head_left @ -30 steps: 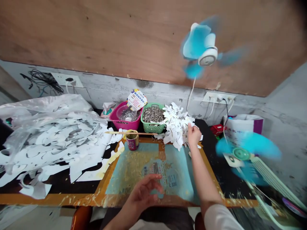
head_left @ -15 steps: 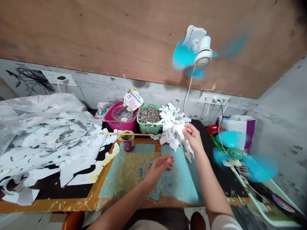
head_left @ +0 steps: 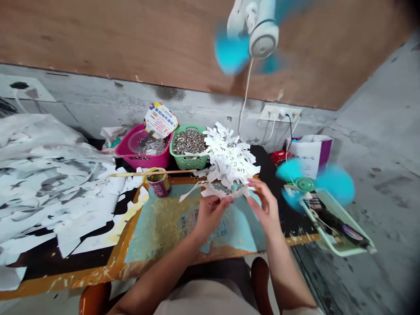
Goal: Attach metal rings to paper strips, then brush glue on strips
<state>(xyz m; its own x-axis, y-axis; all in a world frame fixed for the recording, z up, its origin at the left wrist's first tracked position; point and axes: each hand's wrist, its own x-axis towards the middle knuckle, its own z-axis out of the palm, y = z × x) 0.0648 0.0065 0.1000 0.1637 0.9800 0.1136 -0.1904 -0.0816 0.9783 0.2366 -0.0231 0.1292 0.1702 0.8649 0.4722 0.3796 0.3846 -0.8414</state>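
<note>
My left hand (head_left: 210, 214) and my right hand (head_left: 265, 205) both grip a white paper cutout (head_left: 216, 191) just above the blue mat (head_left: 164, 227). The piece stretches between them at the foot of a heap of white paper cutouts (head_left: 228, 159). Behind the heap stands a green basket (head_left: 187, 148) full of metal rings. A small red-labelled glue pot (head_left: 158, 182) with a wooden stick (head_left: 151, 173) lying across its top stands at the mat's far left corner.
A pink basket (head_left: 139, 146) holds a clear container and a card. Cut paper scraps and plastic sheeting (head_left: 49, 183) cover the left of the table. One blue fan (head_left: 259, 30) spins on the wall, another blue fan (head_left: 311, 183) spins at the right edge over a white tray (head_left: 341, 227).
My right hand drew a cutout off the heap and came toward me. My left hand rose from the mat and took hold of the same piece. The camera tilted and shifted right.
</note>
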